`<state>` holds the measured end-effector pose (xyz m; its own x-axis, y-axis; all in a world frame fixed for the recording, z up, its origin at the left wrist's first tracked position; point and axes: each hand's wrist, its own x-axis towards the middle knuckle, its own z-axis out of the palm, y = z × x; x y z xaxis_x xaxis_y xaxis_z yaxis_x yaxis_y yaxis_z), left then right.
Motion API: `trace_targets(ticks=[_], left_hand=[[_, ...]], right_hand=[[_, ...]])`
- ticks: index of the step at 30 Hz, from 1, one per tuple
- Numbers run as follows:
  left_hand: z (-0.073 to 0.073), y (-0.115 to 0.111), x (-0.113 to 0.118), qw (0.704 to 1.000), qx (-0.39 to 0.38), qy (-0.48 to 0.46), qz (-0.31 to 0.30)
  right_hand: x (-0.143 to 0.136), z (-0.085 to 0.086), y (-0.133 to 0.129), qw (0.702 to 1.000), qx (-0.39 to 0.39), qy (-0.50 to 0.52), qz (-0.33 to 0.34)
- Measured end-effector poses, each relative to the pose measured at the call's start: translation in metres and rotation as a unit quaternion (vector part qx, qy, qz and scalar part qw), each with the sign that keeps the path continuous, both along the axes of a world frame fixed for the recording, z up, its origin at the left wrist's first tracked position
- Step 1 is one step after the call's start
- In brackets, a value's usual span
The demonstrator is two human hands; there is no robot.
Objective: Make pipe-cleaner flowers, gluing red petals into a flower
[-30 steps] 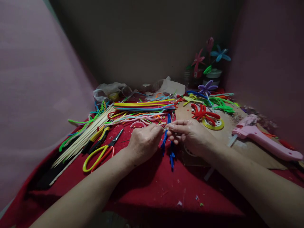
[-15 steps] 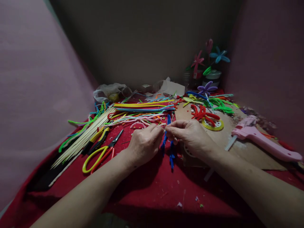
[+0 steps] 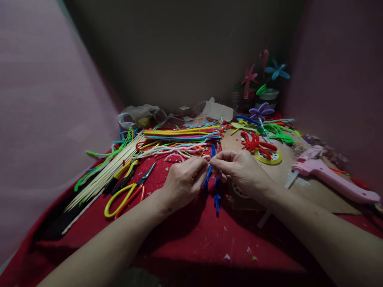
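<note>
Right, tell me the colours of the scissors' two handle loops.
Scissors: one loop yellow, the other red-orange; clearest in the head view.

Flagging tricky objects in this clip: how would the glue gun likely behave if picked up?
The pink glue gun looks like rigid plastic, so probably stiff. Its bulky head suggests uneven balance; the long handle might swing or tip.

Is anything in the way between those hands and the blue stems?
Nothing visible: the blue stems lie just below the left hand and the right hand, which partly hide them. What the fingers pinch is too small to make out.
</note>
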<state>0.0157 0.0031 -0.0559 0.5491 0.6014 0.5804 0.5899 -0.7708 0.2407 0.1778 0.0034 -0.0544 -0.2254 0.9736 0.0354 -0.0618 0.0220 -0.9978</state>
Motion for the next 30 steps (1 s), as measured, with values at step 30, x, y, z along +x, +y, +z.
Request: trace_targets(ticks=[30], left_hand=[[0.023, 0.001, -0.001, 0.810, -0.463, -0.361, -0.024]], right_hand=[[0.024, 0.019, 0.005, 0.983, 0.044, -0.173, -0.036]])
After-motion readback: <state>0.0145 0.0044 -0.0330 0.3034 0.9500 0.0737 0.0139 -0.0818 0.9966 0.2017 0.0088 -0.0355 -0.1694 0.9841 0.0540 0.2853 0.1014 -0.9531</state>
